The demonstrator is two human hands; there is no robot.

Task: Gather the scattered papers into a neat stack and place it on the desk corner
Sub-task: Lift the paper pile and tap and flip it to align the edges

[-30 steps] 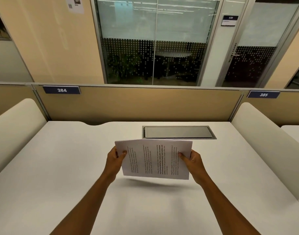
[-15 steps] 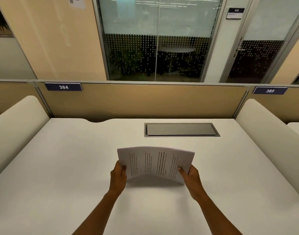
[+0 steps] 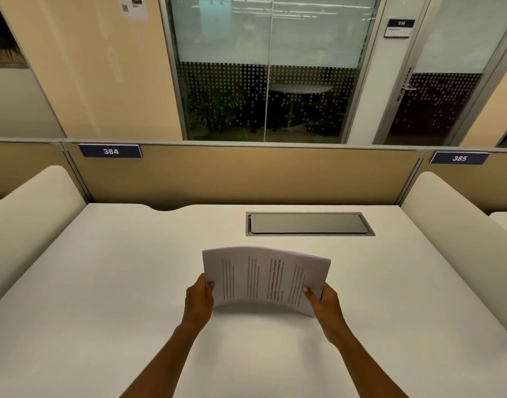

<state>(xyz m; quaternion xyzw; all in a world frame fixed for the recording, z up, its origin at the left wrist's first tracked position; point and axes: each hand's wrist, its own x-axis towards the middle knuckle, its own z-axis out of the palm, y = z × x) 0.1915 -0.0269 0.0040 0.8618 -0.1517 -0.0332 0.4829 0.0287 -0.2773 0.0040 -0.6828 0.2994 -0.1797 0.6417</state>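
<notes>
Standing on its lower edge near the middle of the white bench (image 3: pixel 102 282), the stack of papers (image 3: pixel 265 278) is held upright between 2 hands, its printed face turned toward the camera. The sheets bow, so the top edge arches upward and the middle of the lower edge appears to lift a little above the surface, with a soft shadow beneath it. Lines of dark text run vertically across the front sheet, too small to read.

The left hand (image 3: pixel 199 300) is closed around the stack's left edge low down, thumb on the front face and fingers hidden behind the paper. The right hand (image 3: pixel 322 304) grips the right edge low down in the same way, thumb pressed on the front near the lower right corner. Both bare forearms reach in from the near edge of the bench.

Beyond the stack, toward the far edge and right of centre, a grey metal hatch (image 3: pixel 309 223) sits flush in the bench top, apart from the papers. A shallow curved notch (image 3: pixel 167 207) cuts into the far edge left of centre. Rounded white side dividers (image 3: pixel 25 219) rise along the left and right edges. A tan partition (image 3: pixel 246 173) stands behind the far edge, carrying blue number plates marked 384 (image 3: pixel 110 151) and 385 (image 3: pixel 459 158). Behind it are glass panels (image 3: pixel 269 67) with a dotted frosted pattern and a door (image 3: pixel 436 90).
</notes>
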